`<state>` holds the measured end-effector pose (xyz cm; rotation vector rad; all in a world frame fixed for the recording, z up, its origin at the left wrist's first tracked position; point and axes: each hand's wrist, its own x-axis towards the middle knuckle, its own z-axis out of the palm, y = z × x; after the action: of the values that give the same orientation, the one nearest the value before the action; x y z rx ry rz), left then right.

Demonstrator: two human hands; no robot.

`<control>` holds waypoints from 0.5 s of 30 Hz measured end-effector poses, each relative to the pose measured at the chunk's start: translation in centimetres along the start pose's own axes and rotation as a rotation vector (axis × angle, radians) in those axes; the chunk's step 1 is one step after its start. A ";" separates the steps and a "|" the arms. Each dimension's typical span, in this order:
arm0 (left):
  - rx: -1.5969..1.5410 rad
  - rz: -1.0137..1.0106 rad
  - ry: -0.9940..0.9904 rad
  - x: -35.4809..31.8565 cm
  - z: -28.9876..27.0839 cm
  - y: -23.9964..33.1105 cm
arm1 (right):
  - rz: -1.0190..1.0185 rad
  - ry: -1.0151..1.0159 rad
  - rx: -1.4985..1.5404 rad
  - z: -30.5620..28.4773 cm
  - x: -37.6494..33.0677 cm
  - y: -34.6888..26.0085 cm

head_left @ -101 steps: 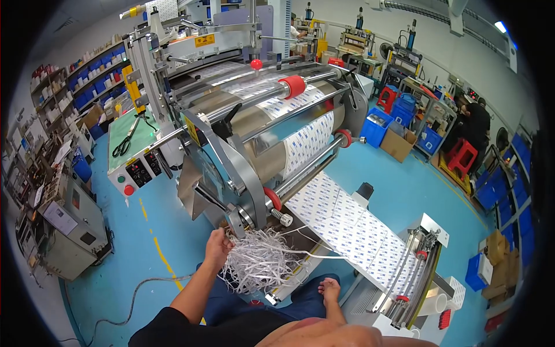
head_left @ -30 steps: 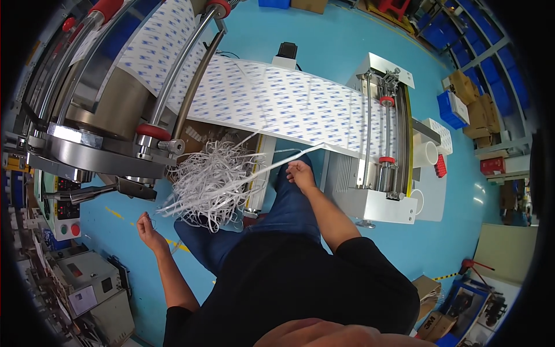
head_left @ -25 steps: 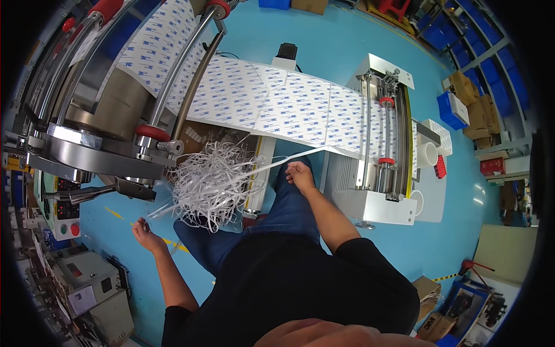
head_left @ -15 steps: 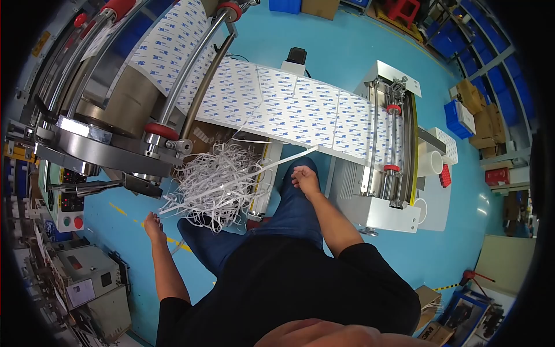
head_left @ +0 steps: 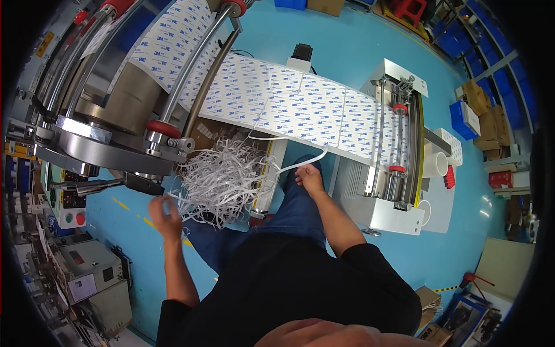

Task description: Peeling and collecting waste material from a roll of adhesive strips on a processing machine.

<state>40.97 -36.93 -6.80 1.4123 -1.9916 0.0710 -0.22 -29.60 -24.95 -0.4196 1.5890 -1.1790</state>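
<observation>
A long white strip (head_left: 317, 158) hangs in a bend from the near edge of a printed white sheet (head_left: 300, 110) toward a tangled pile of white strips (head_left: 222, 182). My right hand (head_left: 311, 178) is at this strip, above my right knee. Its fingers are curled closed, with the fingertips against the strip. My left hand (head_left: 166, 220) is raised at the left side of the pile, slightly blurred. Its fingers are apart and nothing shows in them. Thin strip ends dangle close to it.
A steel roller machine (head_left: 110, 139) with red collars stands at the left; a dark lever (head_left: 141, 184) juts out above my left hand. A second roller unit (head_left: 393, 214) carries the sheet's right end. A control panel (head_left: 72, 202) with buttons and a grey cabinet (head_left: 95, 272) are at left.
My left hand has risen toward the pile, its fingers spreading. My right hand has come up to the hanging strip, which now bends more. The view has shifted slightly.
</observation>
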 end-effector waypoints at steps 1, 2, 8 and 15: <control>-0.149 -0.014 -0.172 0.9 0.5 3.2 | -0.003 0.007 -0.013 -0.1 0.0 0.0; -0.298 -0.024 -0.347 2.4 1.0 6.7 | -0.004 0.012 -0.014 -0.3 -0.2 -0.1; -0.500 -0.118 -0.390 8.6 10.0 14.4 | -0.017 -0.012 -0.012 0.3 -1.1 -0.3; -0.562 -0.299 -0.502 9.8 9.4 13.3 | -0.005 -0.002 0.000 0.2 -1.1 0.2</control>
<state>23.27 -43.34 -4.15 1.4044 -1.9195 -0.9831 0.38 -28.77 -24.50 -0.4248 1.5872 -1.1816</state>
